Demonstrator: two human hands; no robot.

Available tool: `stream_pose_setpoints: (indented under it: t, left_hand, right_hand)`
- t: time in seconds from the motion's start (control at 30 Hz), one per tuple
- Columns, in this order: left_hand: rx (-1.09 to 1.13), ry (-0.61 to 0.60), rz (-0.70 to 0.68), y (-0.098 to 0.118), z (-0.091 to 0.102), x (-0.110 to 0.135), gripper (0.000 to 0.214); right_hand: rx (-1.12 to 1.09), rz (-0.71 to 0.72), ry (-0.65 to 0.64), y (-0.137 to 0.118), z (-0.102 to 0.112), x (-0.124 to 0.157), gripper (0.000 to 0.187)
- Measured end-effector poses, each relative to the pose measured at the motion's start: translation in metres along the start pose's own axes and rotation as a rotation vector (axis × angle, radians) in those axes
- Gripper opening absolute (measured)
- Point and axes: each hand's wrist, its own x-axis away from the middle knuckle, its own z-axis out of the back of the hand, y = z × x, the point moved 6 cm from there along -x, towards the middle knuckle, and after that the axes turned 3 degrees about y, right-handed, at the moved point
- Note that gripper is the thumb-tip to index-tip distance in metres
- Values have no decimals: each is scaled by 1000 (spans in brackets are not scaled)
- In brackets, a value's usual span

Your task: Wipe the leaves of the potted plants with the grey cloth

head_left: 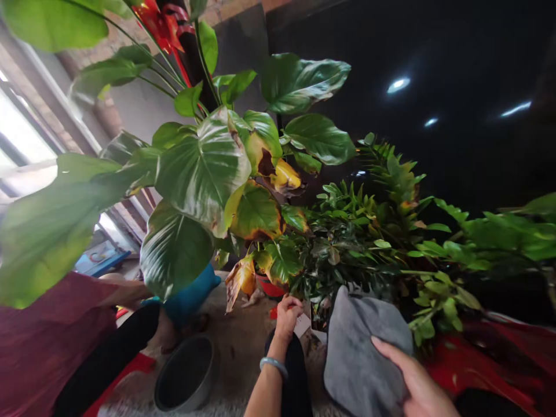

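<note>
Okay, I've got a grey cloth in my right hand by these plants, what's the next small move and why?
Probably lift the grey cloth in your right hand to the small-leaved foliage just above it: that is the closest greenery, and your left hand is curled low by the red pot, placed to steady things.

We see a beige rug (243, 347) on the floor, bearing a grey basin (185, 373), a blue pot (193, 295) and a red pot (270, 288).
</note>
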Motion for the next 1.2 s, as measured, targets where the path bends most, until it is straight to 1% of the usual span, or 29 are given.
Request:
stream_pose_setpoints:
  t: [0.03,0.07,0.1,0.13,0.2,0.23,0.27,0.3,0.33,0.4,0.47,0.5,0.53,0.57,0.6,0.67,0.7,0.77,0.83,0.87,0.93,1.0,1.07,1.1,1.17,1.2]
  left_hand:
    - [17,2,5,-1,0,0,9]
    - [36,2,13,-2,-1,1,8]
    - [57,0,25,-3,-2,1,7]
    - [78,-4,38,-4,-4,2,11]
    - [116,-16,61,-6,-8,3,25]
    - [130,-20,68,-7,-9,4,31]
    - [139,-22,72,-8,-10,4,35]
    - [143,-21,75,-8,-11,4,36]
    - [143,-18,77,-8,-10,4,37]
    - [139,-11,82,-9,-8,4,36]
    - [133,-12,95,-9,-6,3,34]
    - [131,-17,105,-9,-6,3,33]
    - [130,-25,117,-9,-5,3,33]
    - [131,-33,127,-8,-5,3,32]
    - [133,-43,134,-6,-5,4,32]
    - [139,-64,136,-1,-5,6,31]
    - [143,-73,132,2,-6,8,30]
    - [149,-89,119,7,-7,12,27]
    - [151,-98,107,11,-7,14,24]
    - [151,-100,104,11,-7,15,24]
    - [144,-98,112,8,-5,14,25]
    - [136,-86,132,3,-1,11,28]
    - [131,-80,147,-2,3,8,31]
    - [129,-83,149,-3,5,7,31]
    - [125,-95,149,-4,7,7,28]
    - [123,-103,148,-4,7,7,27]
  right_hand:
    - [-11,-2,-10,-7,-1,5,32]
    - [-40,20,-12,-20,-5,10,33]
    - [-82,72,-11,-39,-11,14,34]
    - [-129,152,-11,-61,-18,17,35]
    - [-205,329,-12,-99,-33,19,38]
    - [-222,386,-13,-110,-39,18,38]
    - [-222,404,-10,-113,-44,15,38]
    - [-204,380,-4,-107,-47,11,36]
    - [-168,321,-1,-94,-48,6,33]
    - [-67,165,-14,-55,-43,-1,28]
    - [44,30,-60,-16,-34,0,29]
    - [94,-10,-91,-3,-30,3,31]
    - [130,-29,-121,5,-28,8,33]
    - [156,-40,-155,6,-29,14,34]
    - [163,-39,-183,2,-33,20,36]
    - [117,12,-206,-20,-47,32,40]
    - [74,59,-201,-34,-57,37,42]
    - [-2,205,-176,-63,-77,40,45]
    - [0,356,-143,-78,-90,35,46]
    - [39,406,-122,-79,-92,30,45]
    - [167,429,-76,-65,-86,16,42]
    - [293,371,-57,-42,-70,6,39]
    - [359,275,-106,-21,-57,5,38]
    - [363,231,-141,-15,-53,9,39]
    - [315,199,-185,-17,-55,21,41]
    - [276,237,-185,-26,-61,27,43]
